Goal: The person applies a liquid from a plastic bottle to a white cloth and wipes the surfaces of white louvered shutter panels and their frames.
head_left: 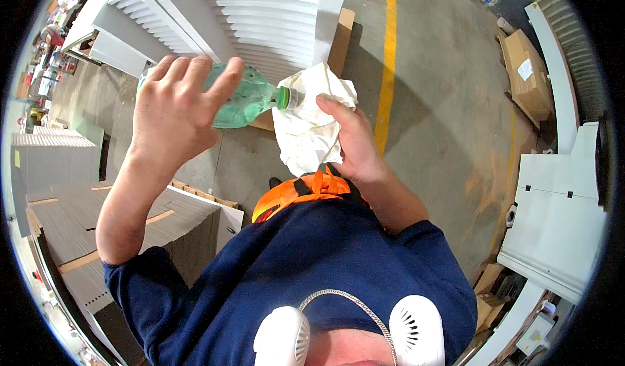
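Observation:
My left hand [179, 102] is wrapped around a green transparent plastic bottle [250, 96], which is tipped sideways. The bottle's green-ringed neck points right and meets a crumpled white cloth [306, 132]. My right hand [355, 138] grips the cloth, with the thumb on top and the other fingers hidden behind it. Some clear liquid seems to be inside the bottle, though the amount cannot be made out. Below the cloth, orange fabric [306, 193] shows at my waist.
White slatted panels [267, 14] stand just ahead. At left are stacked grey boards [124, 223]. A yellow line [388, 54] runs along the concrete floor [443, 106]. Cardboard boxes [527, 73] and a white machine [553, 216] stand along the right side.

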The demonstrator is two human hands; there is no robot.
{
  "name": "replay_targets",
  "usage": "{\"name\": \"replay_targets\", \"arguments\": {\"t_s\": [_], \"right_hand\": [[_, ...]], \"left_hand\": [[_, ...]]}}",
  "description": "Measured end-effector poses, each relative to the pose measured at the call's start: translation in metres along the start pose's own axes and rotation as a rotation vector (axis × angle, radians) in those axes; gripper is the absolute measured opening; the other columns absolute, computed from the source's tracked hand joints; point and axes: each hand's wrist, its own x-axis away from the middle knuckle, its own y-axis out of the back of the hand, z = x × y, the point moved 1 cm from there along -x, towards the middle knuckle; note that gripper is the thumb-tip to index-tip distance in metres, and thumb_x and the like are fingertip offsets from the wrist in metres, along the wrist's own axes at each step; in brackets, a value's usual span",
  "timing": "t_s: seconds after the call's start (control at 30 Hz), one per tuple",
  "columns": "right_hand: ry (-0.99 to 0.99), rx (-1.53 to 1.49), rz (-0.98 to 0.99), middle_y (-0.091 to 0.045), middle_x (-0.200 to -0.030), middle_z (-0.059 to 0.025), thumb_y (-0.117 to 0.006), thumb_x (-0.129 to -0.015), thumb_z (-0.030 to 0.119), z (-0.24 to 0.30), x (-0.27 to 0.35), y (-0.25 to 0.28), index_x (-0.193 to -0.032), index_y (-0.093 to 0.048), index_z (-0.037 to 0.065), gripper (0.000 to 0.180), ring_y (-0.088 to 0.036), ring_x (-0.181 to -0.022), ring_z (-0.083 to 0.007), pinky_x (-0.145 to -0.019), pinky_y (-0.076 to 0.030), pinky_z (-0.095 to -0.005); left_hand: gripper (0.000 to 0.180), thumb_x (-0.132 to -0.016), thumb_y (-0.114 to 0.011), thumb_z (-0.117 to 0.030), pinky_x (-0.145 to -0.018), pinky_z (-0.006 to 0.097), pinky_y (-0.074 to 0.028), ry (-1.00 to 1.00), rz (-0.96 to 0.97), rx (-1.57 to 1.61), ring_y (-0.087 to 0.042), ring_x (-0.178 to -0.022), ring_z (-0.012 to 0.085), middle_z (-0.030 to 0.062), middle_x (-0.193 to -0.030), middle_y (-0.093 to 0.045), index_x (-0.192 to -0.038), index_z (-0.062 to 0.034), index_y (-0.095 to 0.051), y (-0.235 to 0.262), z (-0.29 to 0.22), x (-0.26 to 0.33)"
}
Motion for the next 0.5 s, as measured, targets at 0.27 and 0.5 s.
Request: {"name": "replay_targets", "arguments": {"t_s": [0.27, 0.5], "right_hand": [[-0.015, -0.001, 0.023, -0.063, -0.109, -0.0161, -0.052, -0.092, 0.014, 0.002, 0.000, -0.003, -0.122, -0.050, -0.005, 0.036, -0.067, -0.094, -0.0271, -0.081, -0.056, -0.0390], [-0.123, -0.004, 0.027, -0.063, -0.110, -0.0151, -0.051, -0.093, 0.014, -0.007, -0.002, -0.004, -0.123, -0.051, -0.004, 0.035, -0.066, -0.095, -0.0269, -0.082, -0.056, -0.0392]], "left_hand": [[0.064, -0.059, -0.067, -0.003, -0.083, 0.039, -0.052, 0.070, -0.015, 0.029, -0.064, -0.089, 0.0255, 0.0099, -0.095, -0.061, -0.120, -0.0164, -0.056, 0.001, -0.005, 0.012], [0.053, -0.070, -0.060, -0.004, -0.088, 0.041, -0.048, 0.015, 0.085, -0.166, -0.060, -0.093, 0.0270, 0.0110, -0.099, -0.059, -0.121, -0.0153, -0.053, 0.017, -0.023, 0.008]]}}
